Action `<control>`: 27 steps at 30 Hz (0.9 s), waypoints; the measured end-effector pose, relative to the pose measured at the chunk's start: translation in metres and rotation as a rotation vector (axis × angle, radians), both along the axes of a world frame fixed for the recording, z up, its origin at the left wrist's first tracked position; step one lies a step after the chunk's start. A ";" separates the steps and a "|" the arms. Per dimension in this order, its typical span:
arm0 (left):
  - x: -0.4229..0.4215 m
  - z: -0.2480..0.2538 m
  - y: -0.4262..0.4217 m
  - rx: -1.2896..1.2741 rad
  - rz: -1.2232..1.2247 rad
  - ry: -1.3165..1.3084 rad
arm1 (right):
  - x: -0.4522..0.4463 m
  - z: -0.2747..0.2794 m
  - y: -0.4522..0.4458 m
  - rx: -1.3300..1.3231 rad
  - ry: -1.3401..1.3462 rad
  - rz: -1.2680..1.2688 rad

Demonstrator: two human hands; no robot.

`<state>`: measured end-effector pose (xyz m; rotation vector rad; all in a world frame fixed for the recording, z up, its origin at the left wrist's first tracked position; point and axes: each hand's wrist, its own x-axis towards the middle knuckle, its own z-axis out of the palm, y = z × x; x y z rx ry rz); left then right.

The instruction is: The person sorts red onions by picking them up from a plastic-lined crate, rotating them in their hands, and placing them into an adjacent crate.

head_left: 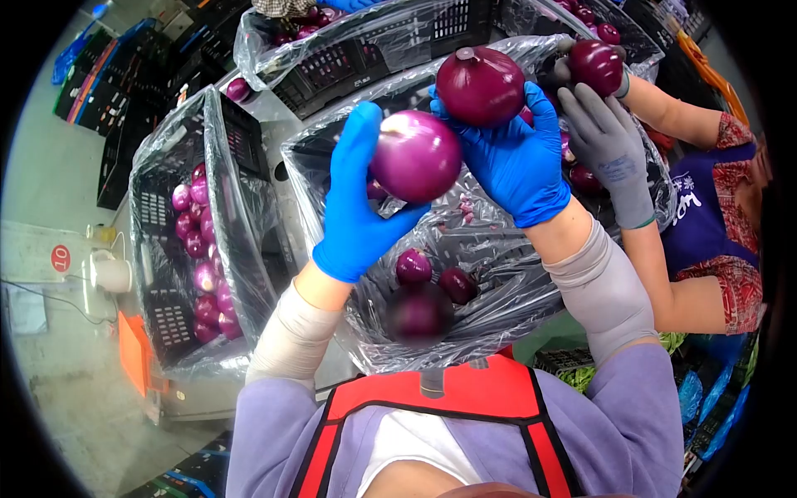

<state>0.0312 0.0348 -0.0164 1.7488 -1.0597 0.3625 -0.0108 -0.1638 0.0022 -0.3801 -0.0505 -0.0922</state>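
In a blue glove, my left hand point(353, 199) grips a shiny purple-red onion point(419, 158), thumb below and fingers along its left side. Beside it, my right hand point(519, 166), also blue-gloved, cups a darker red onion point(480, 87) whose cut end points up. Both onions are held above a black crate lined with clear plastic point(506, 278). Several loose onions lie in this crate, among them a purple one point(413, 266) near its front, along with small bits of peel point(466, 209).
A lined crate point(170, 311) with several onions point(199, 220) stands at the left. Another lined crate point(374, 66) is at the back. On the right, a co-worker's grey-gloved hand point(606, 149) reaches over my crate, the other holding an onion point(595, 68). A white device point(110, 272) sits far left.
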 end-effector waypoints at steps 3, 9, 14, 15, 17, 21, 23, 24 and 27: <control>0.006 -0.002 0.000 -0.134 -0.177 0.354 | 0.000 -0.005 -0.002 0.164 -0.010 0.087; 0.015 -0.008 0.004 -0.305 -0.375 0.802 | -0.001 -0.003 -0.002 0.210 -0.016 0.149; 0.016 -0.009 0.005 -0.390 -0.428 0.970 | -0.002 -0.006 0.000 0.210 0.016 0.156; 0.017 -0.007 0.006 -0.390 -0.428 0.970 | -0.002 -0.008 0.001 0.204 0.029 0.166; 0.017 -0.004 0.009 -0.535 -0.510 1.188 | -0.003 -0.010 0.002 0.201 0.052 0.177; 0.016 -0.006 0.009 -0.549 -0.424 1.118 | -0.005 -0.013 0.005 0.163 0.091 0.200; 0.018 -0.011 0.010 -0.509 -0.353 1.095 | -0.005 -0.014 0.007 0.142 0.100 0.197; 0.020 -0.013 0.012 -0.509 -0.353 1.095 | -0.006 -0.015 0.007 0.122 0.109 0.192; 0.022 -0.016 0.014 -0.403 -0.264 1.061 | -0.006 -0.017 0.007 0.115 0.124 0.211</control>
